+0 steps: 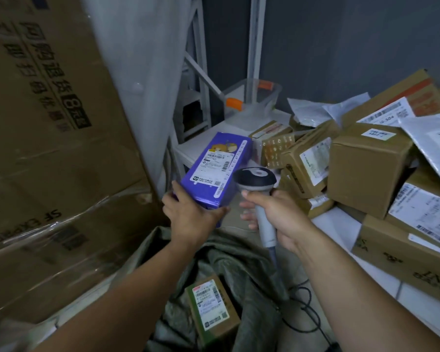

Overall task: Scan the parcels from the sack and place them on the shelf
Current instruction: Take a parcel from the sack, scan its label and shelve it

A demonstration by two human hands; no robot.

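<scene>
My left hand (192, 215) grips the near end of a purple box (215, 171), label side up and tilted away from me. My right hand (277, 214) holds the grey handle of a barcode scanner (255, 180), its dark head right beside the box's label edge. Below my arms lies the grey-green sack (239, 260), open, with a brown cardboard parcel (212, 307) bearing a white label inside it. The white shelf (338, 240) on the right carries a heap of cardboard parcels (366, 163).
A tall taped cardboard carton (48, 148) fills the left side. A clear plastic bin (254, 97) with orange clips stands on a white surface behind the purple box. White metal shelf posts (198, 59) rise against the dark wall. The scanner's black cable (308, 308) trails across the floor.
</scene>
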